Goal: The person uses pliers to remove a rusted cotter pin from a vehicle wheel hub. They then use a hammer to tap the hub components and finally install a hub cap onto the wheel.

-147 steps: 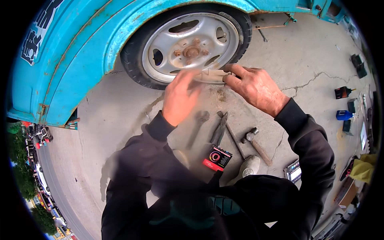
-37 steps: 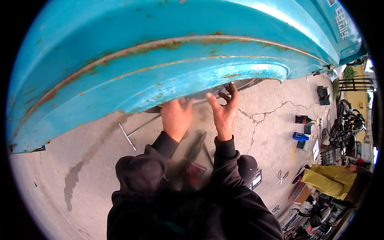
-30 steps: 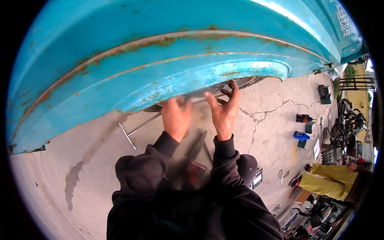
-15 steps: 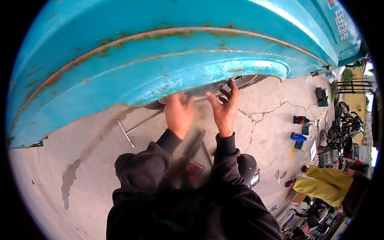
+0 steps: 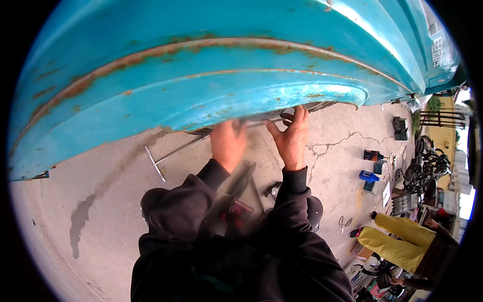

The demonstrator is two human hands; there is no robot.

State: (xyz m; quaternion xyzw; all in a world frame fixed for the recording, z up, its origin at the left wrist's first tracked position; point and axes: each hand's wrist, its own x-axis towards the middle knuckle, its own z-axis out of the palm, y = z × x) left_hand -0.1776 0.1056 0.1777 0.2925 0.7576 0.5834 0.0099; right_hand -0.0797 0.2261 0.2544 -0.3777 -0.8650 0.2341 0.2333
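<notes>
My right hand [image 5: 292, 143] curves, fingers parted, by the black-tyred wheel [image 5: 322, 106], above centre frame; my left hand [image 5: 228, 146] is too blurred to tell; careless lifting could scrape knuckles on the rusty turquoise metal fender [image 5: 297, 94]

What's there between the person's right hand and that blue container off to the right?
In the head view, cracked concrete ground lies between the right hand and the blue container.

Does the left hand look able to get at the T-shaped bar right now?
Probably yes: the left hand is near the T-shaped bar, with nothing visible blocking the way, though blur hides whether that hand is free.
</notes>
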